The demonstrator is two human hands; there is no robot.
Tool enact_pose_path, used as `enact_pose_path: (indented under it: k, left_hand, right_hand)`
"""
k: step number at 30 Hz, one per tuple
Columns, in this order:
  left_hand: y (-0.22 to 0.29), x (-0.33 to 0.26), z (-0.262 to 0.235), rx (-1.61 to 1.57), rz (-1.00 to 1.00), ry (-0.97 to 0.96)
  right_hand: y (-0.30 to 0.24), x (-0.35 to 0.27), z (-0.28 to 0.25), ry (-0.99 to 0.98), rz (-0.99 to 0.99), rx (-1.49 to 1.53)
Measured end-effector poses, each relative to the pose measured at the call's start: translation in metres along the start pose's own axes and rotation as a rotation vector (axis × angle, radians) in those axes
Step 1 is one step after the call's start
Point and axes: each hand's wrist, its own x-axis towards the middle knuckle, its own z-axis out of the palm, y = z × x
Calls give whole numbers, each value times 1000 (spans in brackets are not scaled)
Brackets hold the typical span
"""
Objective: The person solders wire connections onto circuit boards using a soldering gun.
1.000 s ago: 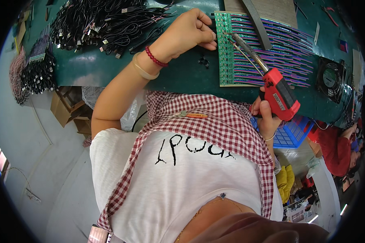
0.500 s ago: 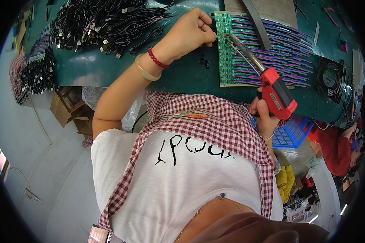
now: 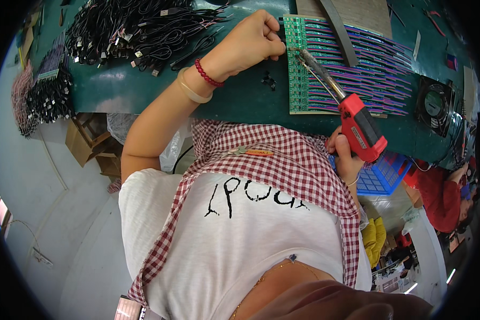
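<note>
My right hand (image 3: 348, 160) grips a red and black soldering gun (image 3: 359, 128). Its metal barrel slants up and left, so the tip lies over a strip of small green circuit boards (image 3: 297, 80). Rows of thin dark and pink wires (image 3: 357, 72) run to the right from these boards. At the strip's left edge, my left hand (image 3: 255, 44) is closed in a pinch beside the gun's tip. Whatever its fingertips hold is too small to make out. Several tiny black parts (image 3: 269, 80) lie on the green table below that hand.
Black cables (image 3: 138, 32) with plugs are heaped at the table's far left, and another bundle (image 3: 50, 90) hangs over the edge. A grey curved bar (image 3: 338, 32) lies across the wires. A black fan (image 3: 434, 104) stands at right, above a blue crate (image 3: 381, 176). Another person in red (image 3: 437, 197) sits beyond.
The soldering gun has shifted slightly left and toward me, its tip still by the boards' left part. My left hand has stayed almost in place.
</note>
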Motion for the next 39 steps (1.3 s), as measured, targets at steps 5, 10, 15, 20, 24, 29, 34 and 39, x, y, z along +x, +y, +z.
enact_pose_path:
  k: [5,10,15,20,24,29,34,39]
  left_hand:
    - [1,1,0,-6,-9,-11]
    - [-1,1,0,-27,6,-8]
    - [0,1,0,-21,0,-5]
    - [1,0,1,-20,-2,3]
    - [1,0,1,-34,6,9]
    - [0,0,2,-18,4,15]
    - [-1,1,0,-19,4,-4]
    - [-1,1,0,-34,-2,-4]
  right_hand:
    - [-2,-3,3,91,14,46]
    - [-4,1,4,61,19,68]
    - [-1,0,4,60,37,68]
    - [2,-3,1,52,47,65]
    - [2,-4,0,36,21,27]
    - [-6,-5,3,112,33,91]
    - [-8,-3,3,115,26,101]
    - [-3,-4,4,134,19,69]
